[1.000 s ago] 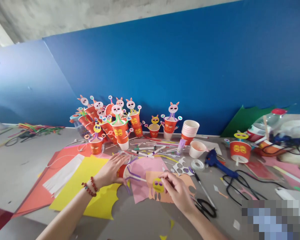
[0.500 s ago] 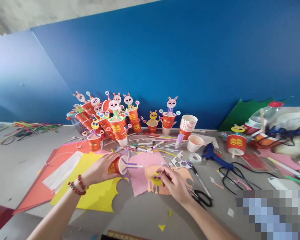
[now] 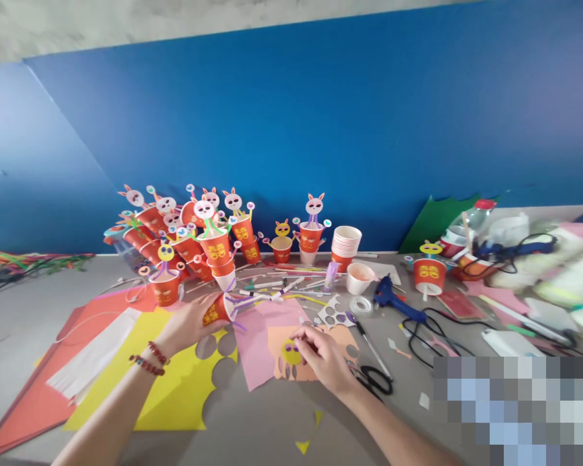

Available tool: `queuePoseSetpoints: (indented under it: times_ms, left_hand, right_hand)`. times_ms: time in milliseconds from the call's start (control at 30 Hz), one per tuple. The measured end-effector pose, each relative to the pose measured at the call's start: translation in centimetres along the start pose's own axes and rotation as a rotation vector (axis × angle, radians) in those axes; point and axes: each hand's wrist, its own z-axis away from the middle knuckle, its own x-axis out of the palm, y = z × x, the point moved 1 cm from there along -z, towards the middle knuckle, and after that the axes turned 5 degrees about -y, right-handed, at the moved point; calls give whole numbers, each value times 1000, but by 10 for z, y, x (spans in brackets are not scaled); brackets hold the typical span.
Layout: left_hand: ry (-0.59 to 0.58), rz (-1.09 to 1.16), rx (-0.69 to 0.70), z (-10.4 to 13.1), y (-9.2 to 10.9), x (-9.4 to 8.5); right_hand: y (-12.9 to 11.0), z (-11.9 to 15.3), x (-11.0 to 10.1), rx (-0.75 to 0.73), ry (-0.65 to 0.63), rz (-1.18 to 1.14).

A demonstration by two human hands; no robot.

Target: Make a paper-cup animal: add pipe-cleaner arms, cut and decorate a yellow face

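My left hand [image 3: 187, 320] is wrapped round a red paper cup [image 3: 217, 311] with gold print, tilted on its side over the yellow paper. Purple pipe cleaners [image 3: 243, 300] stick out of its mouth towards the right. Between the thumb and fingers of my right hand [image 3: 323, 359] is the edge of a yellow paper face [image 3: 290, 351] with purple eyes. It is above an orange sheet [image 3: 276, 336] with cut-outs, which partly covers a pink sheet [image 3: 252, 356]. Black-handled scissors [image 3: 376, 380] lie beside my right wrist.
Finished-looking cup figures with animal faces [image 3: 204, 210] crowd the back left. A cup stack [image 3: 346, 243], a glue gun [image 3: 393, 301], a tape roll [image 3: 361, 305] and a pen [image 3: 374, 346] lie to the right. Several markers [image 3: 286, 289] are scattered behind the hands. A cable [image 3: 432, 340] curls at right.
The view has turned to the right, so the things on the table appear further left. The cup in my left hand has rotated a little. My right hand keeps the yellow face pinched.
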Motion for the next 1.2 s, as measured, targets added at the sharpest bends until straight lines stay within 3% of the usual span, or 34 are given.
queuePoseSetpoints:
  times_ms: [300, 500, 667, 733, 800, 900, 1067, 1200]
  left_hand:
    - [-20, 8, 48, -4, -16, 1]
    - [-139, 83, 157, -14, -21, -11]
    - [-130, 68, 149, -17, -31, -20]
    - [-50, 13, 121, -15, -28, -19]
    - [111, -39, 115, -10, -17, -16]
    - [291, -12, 255, -3, 18, -7]
    - [197, 57, 546, -4, 93, 18]
    - [73, 110, 573, -11, 121, 45]
  right_hand:
    - [2, 0, 1, 0, -2, 6]
    - [3, 0, 1, -2, -16, 10]
    - [3, -1, 2, -7, -9, -2]
    - [3, -1, 3, -18, 8, -7]
    - [2, 1, 3, -26, 29, -11]
    - [-3, 2, -4, -68, 113, -49]
    - [-10, -6, -35, -86, 483, -94]
    - [-11, -13, -68, -37, 578, 4]
